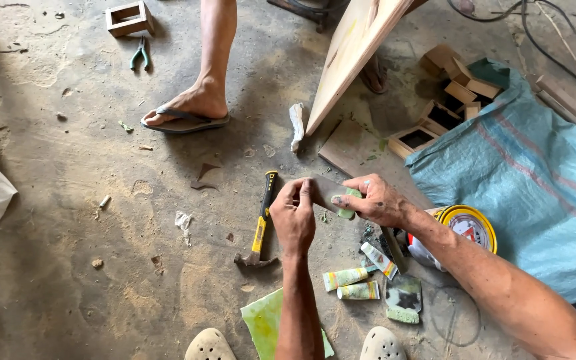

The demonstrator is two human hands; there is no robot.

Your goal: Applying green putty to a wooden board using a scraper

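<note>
Pinching putty knife (328, 193) in both hands' grips, left (293, 217), right (376, 200); hammer (259, 227), possibly putty tubes (358, 283) nearby.

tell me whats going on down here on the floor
A person crouches over a dusty concrete floor, both hands on a flat scraper blade smeared with green putty. The left hand pinches one end and the right hand grips the other. A hammer lies just to the left, crumpled tubes and a yellow-rimmed tin sit below and to the right. Another person's sandalled foot stands nearby, beside a leaning wooden board.
</note>
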